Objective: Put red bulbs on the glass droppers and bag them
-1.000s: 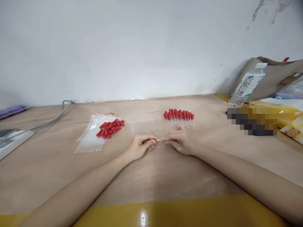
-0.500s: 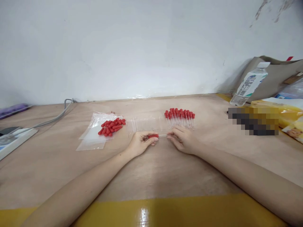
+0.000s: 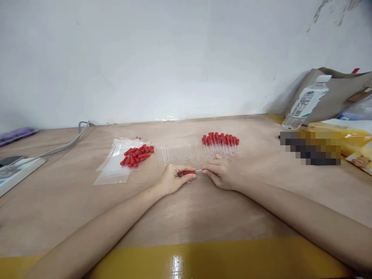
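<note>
Between thumb and fingers, my left hand (image 3: 174, 178) pinches a red rubber bulb (image 3: 189, 172). A thin clear dropper tube (image 3: 198, 171) runs from the bulb's open end to my right hand (image 3: 220, 173), whose closed fingertips grip it. How deep the tube sits in the bulb cannot be made out. Behind my hands lies a row of loose clear tubes (image 3: 174, 152). To their left, several red bulbs (image 3: 136, 156) are heaped on clear plastic bags (image 3: 112, 170). Behind my right hand, several droppers with red bulbs (image 3: 222, 138) lie side by side, bulbs toward the wall.
A plastic bottle (image 3: 307, 102) leans at the back right against a grey bag (image 3: 338, 93), near a yellow package (image 3: 343, 135) and a blurred dark item (image 3: 310, 151). At the left are a power strip (image 3: 23, 172), a grey cable (image 3: 68, 145) and a purple item (image 3: 17, 135).
My right hand has moved slightly left along the tube, closer to the bulb, so less tube shows between my hands. My left hand keeps its grip on the bulb.
</note>
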The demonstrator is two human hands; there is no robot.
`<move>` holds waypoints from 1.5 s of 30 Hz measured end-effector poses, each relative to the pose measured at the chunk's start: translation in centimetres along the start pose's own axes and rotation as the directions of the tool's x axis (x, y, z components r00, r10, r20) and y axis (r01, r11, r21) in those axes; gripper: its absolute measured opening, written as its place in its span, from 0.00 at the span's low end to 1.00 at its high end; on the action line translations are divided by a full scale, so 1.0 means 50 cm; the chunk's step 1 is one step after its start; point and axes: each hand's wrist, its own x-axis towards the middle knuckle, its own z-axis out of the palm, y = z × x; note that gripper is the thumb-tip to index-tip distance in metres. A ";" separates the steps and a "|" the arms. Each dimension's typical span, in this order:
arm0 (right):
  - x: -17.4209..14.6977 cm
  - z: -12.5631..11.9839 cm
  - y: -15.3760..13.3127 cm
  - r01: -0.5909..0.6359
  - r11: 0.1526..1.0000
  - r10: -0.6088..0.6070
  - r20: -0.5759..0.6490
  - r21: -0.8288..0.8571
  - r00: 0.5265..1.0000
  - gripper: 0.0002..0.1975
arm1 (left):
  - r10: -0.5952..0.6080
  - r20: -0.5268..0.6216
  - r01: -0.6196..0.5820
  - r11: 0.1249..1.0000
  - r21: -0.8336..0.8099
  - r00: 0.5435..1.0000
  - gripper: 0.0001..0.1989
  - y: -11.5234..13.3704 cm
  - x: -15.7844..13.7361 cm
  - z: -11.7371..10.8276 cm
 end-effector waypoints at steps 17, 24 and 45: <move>0.057 -0.085 0.033 -0.606 0.795 0.587 0.240 0.007 0.773 0.09 | 0.017 -0.044 -0.006 0.970 0.243 0.999 0.15 -0.002 0.011 -0.016; 0.127 -0.011 0.080 -0.827 0.548 0.836 0.107 -0.126 0.538 0.11 | 0.065 0.014 -0.065 0.911 0.406 0.998 0.13 0.011 0.008 -0.019; 0.160 0.047 0.051 -0.763 0.544 0.837 0.164 -0.350 0.522 0.15 | 0.045 0.041 -0.056 0.933 0.356 0.998 0.09 0.007 0.006 -0.016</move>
